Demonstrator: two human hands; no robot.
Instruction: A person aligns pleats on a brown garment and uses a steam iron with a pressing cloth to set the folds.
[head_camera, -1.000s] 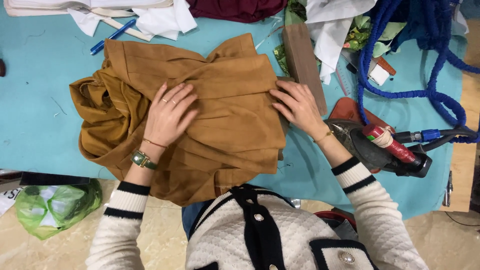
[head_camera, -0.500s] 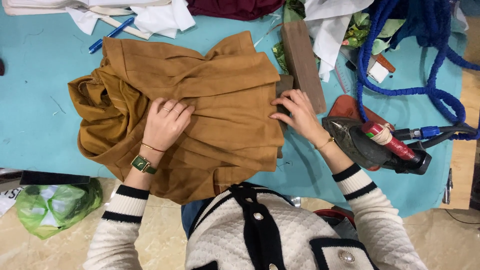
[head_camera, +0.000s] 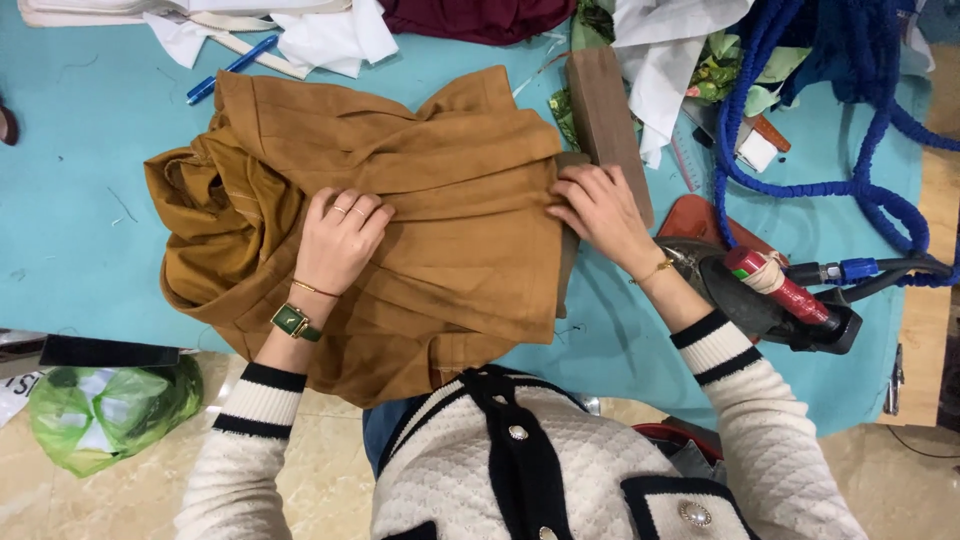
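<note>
Left hand (head_camera: 340, 235) lies flat, fingers spread, on the mustard-brown folded cloth (head_camera: 450, 260); right hand (head_camera: 598, 208), fingers narrow, presses its three-o'clock edge.

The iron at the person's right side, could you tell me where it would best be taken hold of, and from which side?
Probably by the red-wrapped handle of the iron. It runs lengthwise along the top, raised above the dark body, so a grip can close around it from above. The right hand is nearest, resting at the brown garment's edge. The hose leaves the far end, so coming from the table's near side avoids it.
</note>
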